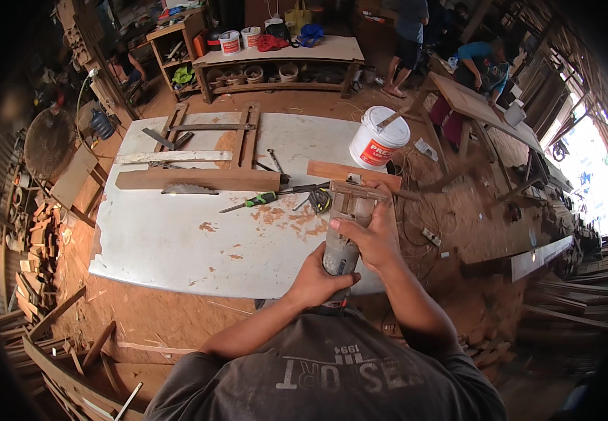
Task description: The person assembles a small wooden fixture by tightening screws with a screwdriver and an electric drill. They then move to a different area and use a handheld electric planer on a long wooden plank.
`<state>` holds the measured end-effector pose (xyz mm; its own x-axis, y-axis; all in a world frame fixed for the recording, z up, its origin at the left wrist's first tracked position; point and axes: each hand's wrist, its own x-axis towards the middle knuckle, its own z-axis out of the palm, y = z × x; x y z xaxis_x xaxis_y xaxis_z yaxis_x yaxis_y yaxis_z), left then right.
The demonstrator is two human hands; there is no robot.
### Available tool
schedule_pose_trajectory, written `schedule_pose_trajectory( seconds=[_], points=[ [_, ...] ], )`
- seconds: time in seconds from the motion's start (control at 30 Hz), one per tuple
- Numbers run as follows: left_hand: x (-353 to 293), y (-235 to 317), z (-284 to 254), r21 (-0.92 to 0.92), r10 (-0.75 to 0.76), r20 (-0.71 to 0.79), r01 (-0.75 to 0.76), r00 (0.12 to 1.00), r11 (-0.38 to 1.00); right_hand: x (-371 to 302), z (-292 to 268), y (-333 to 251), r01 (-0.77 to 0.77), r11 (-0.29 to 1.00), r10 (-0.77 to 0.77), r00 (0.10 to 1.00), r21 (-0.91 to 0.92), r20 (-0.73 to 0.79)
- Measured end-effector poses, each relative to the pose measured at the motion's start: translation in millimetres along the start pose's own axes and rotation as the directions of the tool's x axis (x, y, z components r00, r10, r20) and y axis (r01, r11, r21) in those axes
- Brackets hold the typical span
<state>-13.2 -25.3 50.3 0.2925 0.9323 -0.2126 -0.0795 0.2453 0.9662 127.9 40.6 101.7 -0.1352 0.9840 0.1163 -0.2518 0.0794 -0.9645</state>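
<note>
We see both forearms rise from the lower edge and converge on a grey cylindrical tool [341,256], held before the chest over the near right part of the table [156,245]. The left hand [316,278] comes in from the lower left, its elbow bent outward; it is wrapped round the lower end of the tool, the thumb laid across the front and pointing right, the other fingers mostly hidden behind. The right hand [376,238] comes up from the lower right, its forearm steeper; its thumb presses the tool's front from the right, while its fingers extend up the right side to the wooden plate [358,191] at the top, closed about the tool. We cannot tell whether the tool touches the table. Just left of the plate we note a tape measure [319,201], then a screwdriver [260,200] with a green and black handle; beyond these lie a board [198,180] and a saw blade [189,189]. A white bucket [379,140] stands beyond the plate.
</note>
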Motion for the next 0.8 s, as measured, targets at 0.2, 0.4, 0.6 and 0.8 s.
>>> schedule_pose_trajectory(
  seconds=[0.2,0.4,0.6,0.8],
  points=[
    [2.3,-0.4,-4.2,-0.059,-0.007,-0.005,0.007,1.0,0.998,-29.2,-10.6,32.0,0.025,0.99,-0.014,0.997,-0.139,0.075],
    [1.7,-4.2,-6.4,0.001,0.013,-0.029,-0.013,0.999,1.0,-28.8,-10.3,36.3,0.063,0.987,-0.049,0.994,-0.15,0.098],
    [-3.9,-17.8,-9.7,0.024,-0.02,0.003,0.02,1.0,1.0,-42.4,-4.5,39.3,0.054,0.997,-0.049,0.994,-0.057,0.096],
    [-6.2,-19.1,-10.9,0.04,-0.014,0.013,0.013,1.0,0.999,-48.1,-9.1,46.0,0.084,0.994,-0.073,0.987,-0.068,0.144]
  ],
)
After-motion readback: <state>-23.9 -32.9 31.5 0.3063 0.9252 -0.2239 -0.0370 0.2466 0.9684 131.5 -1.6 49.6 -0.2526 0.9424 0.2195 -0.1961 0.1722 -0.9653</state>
